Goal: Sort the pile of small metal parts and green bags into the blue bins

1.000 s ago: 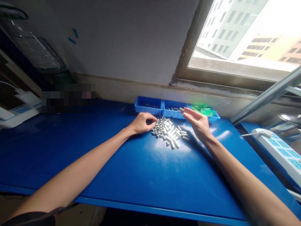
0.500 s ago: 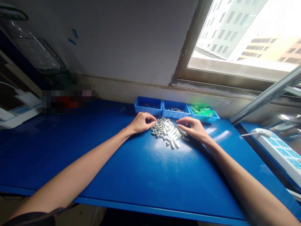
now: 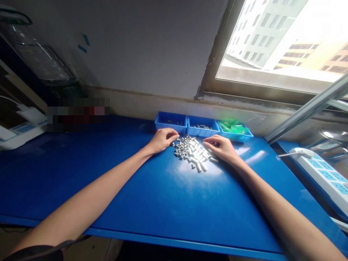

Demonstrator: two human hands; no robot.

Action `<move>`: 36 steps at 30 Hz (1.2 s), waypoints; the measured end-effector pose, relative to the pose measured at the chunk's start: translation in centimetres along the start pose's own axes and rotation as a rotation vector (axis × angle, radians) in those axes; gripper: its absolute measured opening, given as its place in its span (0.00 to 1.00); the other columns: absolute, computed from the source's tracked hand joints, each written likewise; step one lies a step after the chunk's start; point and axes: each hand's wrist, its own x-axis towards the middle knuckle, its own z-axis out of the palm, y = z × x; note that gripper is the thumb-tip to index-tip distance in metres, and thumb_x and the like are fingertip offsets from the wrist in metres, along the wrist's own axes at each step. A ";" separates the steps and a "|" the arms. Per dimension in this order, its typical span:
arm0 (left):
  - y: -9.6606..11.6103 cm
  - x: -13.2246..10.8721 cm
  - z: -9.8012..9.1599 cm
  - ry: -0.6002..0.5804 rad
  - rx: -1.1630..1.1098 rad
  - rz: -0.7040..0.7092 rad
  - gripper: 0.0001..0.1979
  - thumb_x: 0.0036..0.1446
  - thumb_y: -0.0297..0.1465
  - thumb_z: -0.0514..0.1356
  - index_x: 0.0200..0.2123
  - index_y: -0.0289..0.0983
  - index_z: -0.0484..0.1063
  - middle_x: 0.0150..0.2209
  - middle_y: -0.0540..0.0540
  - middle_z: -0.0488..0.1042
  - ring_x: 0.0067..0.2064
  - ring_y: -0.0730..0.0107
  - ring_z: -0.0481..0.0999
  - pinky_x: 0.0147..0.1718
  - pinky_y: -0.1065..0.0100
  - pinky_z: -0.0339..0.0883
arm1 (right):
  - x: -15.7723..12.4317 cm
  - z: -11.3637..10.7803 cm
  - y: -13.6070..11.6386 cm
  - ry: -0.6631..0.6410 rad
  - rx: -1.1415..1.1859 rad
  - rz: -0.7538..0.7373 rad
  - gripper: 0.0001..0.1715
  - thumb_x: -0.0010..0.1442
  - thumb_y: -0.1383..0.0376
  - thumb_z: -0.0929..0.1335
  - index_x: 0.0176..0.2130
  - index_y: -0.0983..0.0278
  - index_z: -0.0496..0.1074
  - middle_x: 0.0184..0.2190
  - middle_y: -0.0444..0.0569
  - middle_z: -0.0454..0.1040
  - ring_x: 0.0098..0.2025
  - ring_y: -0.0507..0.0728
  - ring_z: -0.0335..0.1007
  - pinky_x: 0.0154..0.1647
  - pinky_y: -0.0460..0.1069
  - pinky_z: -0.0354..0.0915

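Blue table (image 3: 163, 203) bears a pile of small metal pieces (image 3: 193, 154). Left hand (image 3: 162, 140) at the pile's left edge, fingertips pinched; whether it holds a piece cannot be told. Right hand (image 3: 222, 148) at its right edge, loose, fingers resting on pieces. Three blue trays (image 3: 165, 127) just behind the pile.

A plain grey wall (image 3: 152, 47) rises behind the glossy blue worktop (image 3: 163, 203), with two scraps of blue tape (image 3: 83, 43) stuck high on it. At the upper right, a dark-framed window (image 3: 272, 40) lets in strong daylight and shows pale high-rise blocks outside. A metal rail (image 3: 307, 108) slants across the right corner above a white power strip (image 3: 323, 174).
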 end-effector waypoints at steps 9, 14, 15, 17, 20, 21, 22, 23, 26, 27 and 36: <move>0.7 -0.1 0.1 -0.041 0.086 0.041 0.07 0.58 0.36 0.70 0.35 0.39 0.85 0.36 0.45 0.85 0.37 0.62 0.84 0.41 0.65 0.77 | -0.1 0.0 -0.2 -0.011 -0.015 -0.012 0.19 0.66 0.50 0.71 0.40 0.61 0.85 0.40 0.53 0.83 0.36 0.59 0.76 0.39 0.54 0.71; 1.0 -0.2 0.0 -0.033 0.074 0.052 0.08 0.59 0.36 0.69 0.33 0.39 0.85 0.35 0.45 0.86 0.36 0.62 0.84 0.40 0.65 0.76 | -0.1 -0.1 -0.3 -0.014 -0.007 -0.005 0.19 0.66 0.50 0.71 0.40 0.61 0.85 0.40 0.53 0.83 0.36 0.59 0.76 0.38 0.54 0.71; 1.0 -0.2 0.0 -0.039 0.075 0.062 0.07 0.59 0.36 0.69 0.33 0.39 0.85 0.35 0.45 0.86 0.37 0.62 0.84 0.40 0.65 0.76 | -0.1 -0.1 -0.3 -0.016 -0.005 -0.002 0.19 0.66 0.50 0.71 0.40 0.61 0.85 0.40 0.53 0.83 0.37 0.59 0.76 0.38 0.54 0.70; 0.9 -0.2 0.0 -0.049 0.075 0.077 0.07 0.58 0.36 0.69 0.33 0.39 0.85 0.35 0.45 0.86 0.38 0.62 0.84 0.40 0.64 0.76 | -0.1 -0.1 -0.3 -0.022 0.002 -0.001 0.19 0.66 0.51 0.71 0.40 0.61 0.85 0.41 0.53 0.83 0.37 0.60 0.76 0.39 0.54 0.70; 0.8 -0.2 -0.1 -0.050 0.090 0.080 0.07 0.59 0.36 0.69 0.32 0.39 0.84 0.35 0.45 0.86 0.37 0.61 0.83 0.40 0.64 0.75 | -0.1 -0.1 -0.2 -0.024 0.005 -0.008 0.18 0.66 0.51 0.71 0.40 0.61 0.85 0.41 0.54 0.84 0.38 0.60 0.76 0.39 0.54 0.70; 0.7 -0.2 -0.1 -0.053 0.100 0.079 0.08 0.60 0.36 0.69 0.32 0.39 0.84 0.35 0.45 0.85 0.37 0.61 0.83 0.40 0.63 0.75 | -0.1 -0.1 -0.1 -0.022 0.003 -0.012 0.18 0.66 0.51 0.71 0.40 0.61 0.85 0.41 0.54 0.84 0.38 0.60 0.76 0.39 0.54 0.70; 0.7 -0.2 -0.1 -0.056 0.108 0.077 0.08 0.60 0.37 0.69 0.32 0.39 0.84 0.35 0.45 0.85 0.37 0.61 0.83 0.39 0.63 0.74 | -0.1 0.0 -0.1 -0.020 0.000 -0.016 0.18 0.66 0.52 0.71 0.40 0.61 0.85 0.41 0.54 0.84 0.38 0.60 0.77 0.39 0.54 0.70; 0.6 -0.1 -0.1 -0.059 0.112 0.074 0.08 0.60 0.37 0.69 0.32 0.39 0.84 0.35 0.45 0.85 0.37 0.61 0.83 0.39 0.64 0.74 | -0.1 0.0 0.0 -0.019 -0.003 -0.019 0.17 0.66 0.52 0.71 0.40 0.61 0.85 0.40 0.53 0.83 0.38 0.60 0.77 0.39 0.54 0.70; 0.7 0.0 -0.1 -0.037 0.083 0.053 0.10 0.61 0.39 0.68 0.34 0.38 0.82 0.36 0.45 0.84 0.37 0.63 0.82 0.39 0.65 0.74 | 0.0 0.1 0.0 -0.016 -0.007 -0.031 0.16 0.65 0.52 0.72 0.40 0.61 0.85 0.39 0.53 0.83 0.37 0.60 0.76 0.38 0.54 0.70; 0.7 0.0 -0.1 -0.019 0.061 0.043 0.11 0.62 0.39 0.67 0.35 0.38 0.82 0.37 0.45 0.84 0.37 0.63 0.82 0.38 0.66 0.74 | 0.0 0.1 0.0 -0.015 -0.008 -0.039 0.16 0.65 0.53 0.72 0.40 0.61 0.84 0.39 0.53 0.83 0.37 0.60 0.76 0.38 0.54 0.70; 0.6 0.1 -0.2 0.190 -0.181 -0.055 0.16 0.65 0.45 0.66 0.40 0.37 0.79 0.32 0.46 0.83 0.32 0.66 0.83 0.37 0.66 0.77 | -0.2 0.2 0.0 -0.001 0.011 -0.088 0.17 0.67 0.51 0.71 0.39 0.60 0.82 0.35 0.52 0.81 0.31 0.57 0.71 0.33 0.54 0.67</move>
